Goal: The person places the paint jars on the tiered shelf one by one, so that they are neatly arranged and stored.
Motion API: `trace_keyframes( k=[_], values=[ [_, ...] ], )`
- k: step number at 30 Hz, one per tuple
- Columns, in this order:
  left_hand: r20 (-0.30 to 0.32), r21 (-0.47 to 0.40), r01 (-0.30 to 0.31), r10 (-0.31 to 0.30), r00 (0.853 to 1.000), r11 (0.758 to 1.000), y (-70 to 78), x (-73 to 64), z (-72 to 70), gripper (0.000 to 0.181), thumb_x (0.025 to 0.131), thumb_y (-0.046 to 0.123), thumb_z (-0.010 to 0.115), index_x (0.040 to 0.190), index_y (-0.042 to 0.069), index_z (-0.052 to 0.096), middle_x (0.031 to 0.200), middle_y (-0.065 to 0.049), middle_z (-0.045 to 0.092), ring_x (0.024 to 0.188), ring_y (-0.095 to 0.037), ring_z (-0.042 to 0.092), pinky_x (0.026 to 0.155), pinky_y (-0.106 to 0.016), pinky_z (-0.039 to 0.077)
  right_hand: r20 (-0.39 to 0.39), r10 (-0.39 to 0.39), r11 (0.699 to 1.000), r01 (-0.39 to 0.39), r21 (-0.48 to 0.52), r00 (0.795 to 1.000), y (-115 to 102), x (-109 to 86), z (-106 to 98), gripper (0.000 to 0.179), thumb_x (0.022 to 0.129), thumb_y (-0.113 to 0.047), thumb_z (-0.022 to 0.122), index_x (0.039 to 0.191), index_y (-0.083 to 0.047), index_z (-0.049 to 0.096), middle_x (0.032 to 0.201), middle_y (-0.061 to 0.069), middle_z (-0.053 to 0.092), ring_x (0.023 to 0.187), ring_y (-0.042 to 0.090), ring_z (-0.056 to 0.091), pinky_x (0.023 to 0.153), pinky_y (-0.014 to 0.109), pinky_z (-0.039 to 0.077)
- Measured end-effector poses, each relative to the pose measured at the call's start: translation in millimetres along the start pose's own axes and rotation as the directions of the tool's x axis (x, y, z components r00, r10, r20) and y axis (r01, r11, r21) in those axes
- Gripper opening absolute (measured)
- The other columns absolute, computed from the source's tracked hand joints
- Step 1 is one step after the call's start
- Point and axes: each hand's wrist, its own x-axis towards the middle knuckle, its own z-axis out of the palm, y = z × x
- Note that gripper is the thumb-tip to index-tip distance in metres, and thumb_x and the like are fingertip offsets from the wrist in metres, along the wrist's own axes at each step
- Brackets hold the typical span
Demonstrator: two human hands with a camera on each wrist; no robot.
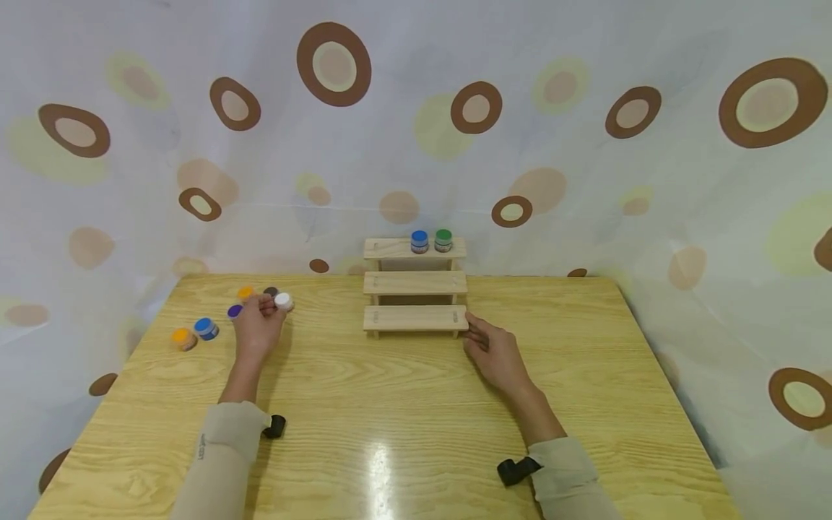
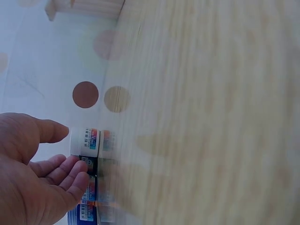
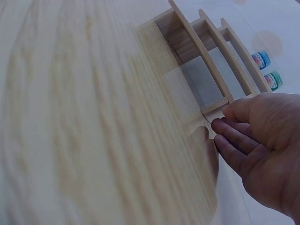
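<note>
the left hand [image 1: 260,329] is placed beside the white jar [image 1: 283,302], at the left part of the surface [image 1: 364,404]. in the head view it seems the jar is held, but in the left wrist view a gap is seen between thumb and fingers; the hand is relaxed, not closed, and the jar is stood on the surface. by this view a label is also revealed, with a coloured patch and chinese characters, of which 水粉 can be read; smaller print is too blurred. near it are seen the black jar [image 1: 270,292], two orange jars [image 1: 184,339], the purple jar [image 1: 235,312] and the blue jar [image 1: 206,329].

the right end of the wooden rack [image 1: 414,318] is touched by the right hand [image 1: 499,354]; whether it is gripped cannot be told. on the top step a blue-lidded jar [image 1: 419,243] and a green-lidded jar [image 1: 443,241] are placed; their labels are shown in the right wrist view, unreadable. on the left sleeve [image 1: 224,455] small dark lettering is printed, also unreadable.
</note>
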Motion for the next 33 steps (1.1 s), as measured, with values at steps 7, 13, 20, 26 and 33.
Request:
trace_keyframes(
  k=[7,13,20,26,33],
  values=[
    [0.006,0.014,-0.016,0.016,1.000,1.000,1.6,6.0,3.8,0.056,0.105,0.010,0.065,0.151,-0.013,0.044,0.141,-0.032,0.055,0.131,-0.044,0.056,0.110,-0.050,0.052,-0.004,0.004,1.000,-0.004,0.010,1.000,-1,-0.5,0,0.056,0.103,0.001,0.066,0.156,0.003,0.046,0.140,0.024,0.065,0.124,0.033,0.069,0.101,0.036,0.058],
    [0.026,0.036,-0.040,0.039,0.999,0.999,2.3,12.8,10.1,0.056,0.103,0.010,0.068,0.150,-0.013,0.047,0.140,-0.032,0.058,0.131,-0.045,0.058,0.108,-0.050,0.053,-0.001,0.012,1.000,-0.012,0.013,1.000,-2,-2.0,0,0.056,0.103,0.001,0.066,0.155,0.003,0.047,0.143,0.024,0.063,0.126,0.034,0.068,0.102,0.036,0.057],
    [0.089,0.010,-0.048,0.047,0.995,0.999,5.2,15.7,18.1,0.048,0.105,0.008,0.066,0.146,-0.011,0.049,0.139,-0.030,0.057,0.131,-0.044,0.057,0.111,-0.050,0.051,0.001,0.005,1.000,-0.005,0.022,1.000,-3,-2.2,0,0.056,0.102,0.003,0.066,0.155,0.004,0.047,0.143,0.024,0.063,0.126,0.034,0.068,0.102,0.035,0.057],
    [0.116,0.038,-0.067,0.063,0.991,0.997,10.4,15.1,25.8,0.047,0.104,0.010,0.068,0.143,-0.012,0.052,0.137,-0.032,0.059,0.128,-0.045,0.058,0.110,-0.052,0.052,-0.006,-0.019,1.000,0.019,0.016,1.000,-1,-2.4,0,0.056,0.101,0.004,0.067,0.154,0.006,0.047,0.139,0.026,0.065,0.123,0.035,0.069,0.101,0.036,0.058],
    [0.166,0.087,-0.141,0.125,0.978,0.986,13.8,18.3,32.7,0.045,0.105,0.009,0.067,0.142,-0.012,0.055,0.136,-0.033,0.060,0.128,-0.047,0.060,0.109,-0.054,0.052,-0.005,-0.018,1.000,0.018,0.016,1.000,0,-2.2,0,0.056,0.102,0.003,0.066,0.155,0.005,0.047,0.140,0.025,0.064,0.124,0.034,0.069,0.101,0.035,0.058]
  ],
)
